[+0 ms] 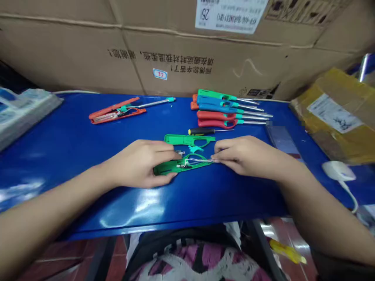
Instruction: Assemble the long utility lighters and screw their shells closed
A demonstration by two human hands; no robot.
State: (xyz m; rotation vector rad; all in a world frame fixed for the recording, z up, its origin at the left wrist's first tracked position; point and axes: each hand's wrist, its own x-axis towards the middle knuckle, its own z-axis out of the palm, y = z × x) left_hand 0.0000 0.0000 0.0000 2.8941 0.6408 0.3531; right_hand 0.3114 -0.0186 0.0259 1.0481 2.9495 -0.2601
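Note:
My left hand is closed on a green lighter shell half, thumb below and fingers above. White wires run along the inside of this shell toward its narrow end. There my right hand pinches the wires between thumb and fingertips; their tips are hidden. Just beyond lies the other green shell half, with a loose teal trigger in front of it. Near my left fingertips is a small metal and dark part, partly covered. A black and yellow screwdriver rests behind the shells.
Several assembled lighters are stacked at the back. An opened orange lighter lies back left, beyond a white power strip. On the right are a taped carton, a dark flat object and a white corded device. Cardboard walls the back.

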